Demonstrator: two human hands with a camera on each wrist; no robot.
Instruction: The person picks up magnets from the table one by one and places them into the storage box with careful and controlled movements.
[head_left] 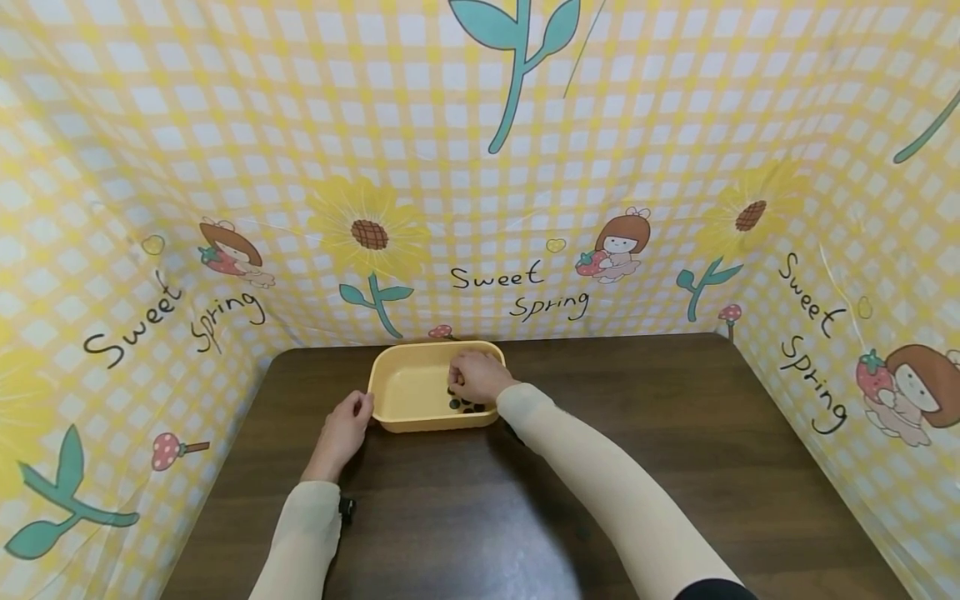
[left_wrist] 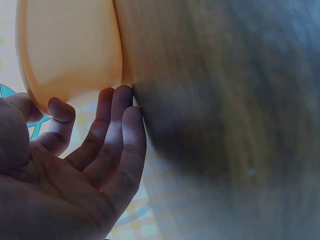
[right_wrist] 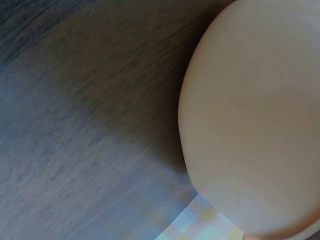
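Note:
A shallow yellow plastic tub (head_left: 408,396) stands at the back of the brown table. Several small dark round pieces (head_left: 468,408) lie on its floor towards the right end; their exact kind is too small to tell. My left hand (head_left: 347,429) pinches the tub's left rim between thumb and index finger, and the other fingers (left_wrist: 131,125) reach beside its outer wall. Over the dark pieces, inside the tub, is my right hand (head_left: 480,377) with fingers bent downward. Its fingertips are hidden, so a held piece cannot be made out. Only the tub's outer wall (right_wrist: 250,120) fills the right wrist view.
The dark wooden table (head_left: 637,417) extends to both sides and in front of the tub. A yellow checked cloth (head_left: 480,192) with flowers and lettering hangs behind and along both sides, close to the tub's back edge.

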